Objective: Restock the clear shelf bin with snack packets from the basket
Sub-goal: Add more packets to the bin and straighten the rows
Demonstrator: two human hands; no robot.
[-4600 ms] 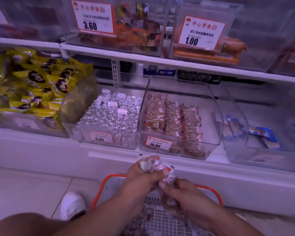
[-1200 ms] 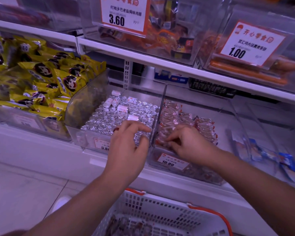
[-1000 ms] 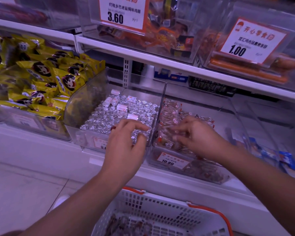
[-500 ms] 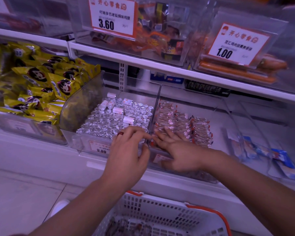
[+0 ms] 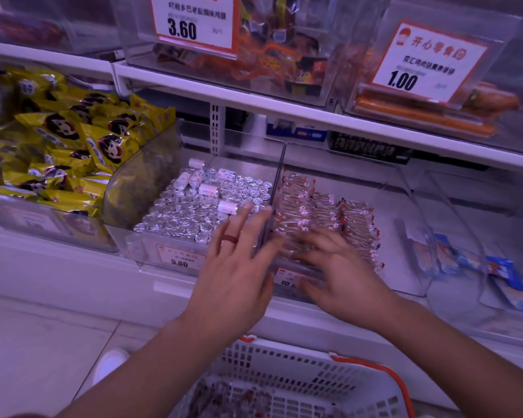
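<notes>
The clear shelf bin [image 5: 405, 188] in the middle of the lower shelf holds rows of small clear snack packets [image 5: 323, 209] with red and white print. My right hand [image 5: 341, 267] hovers over the bin's front edge with fingers spread and straight, holding nothing. My left hand [image 5: 239, 267], with a red ring, reaches toward the divider between this bin and the one to its left, fingers straight. Below, the white basket [image 5: 299, 366] with an orange rim holds more packets [image 5: 242, 399] at its bottom.
Left of the bin, another clear bin [image 5: 163, 245] is full of silver foil sweets. Yellow bags [image 5: 64, 146] fill the far left bin. A near-empty bin [image 5: 453, 267] with blue packets stands at right. The upper shelf [image 5: 284, 110] overhangs with price cards.
My left hand has let go of the bin's front edge and straightened its fingers. My right hand has drawn back from the packets toward the bin's front.
</notes>
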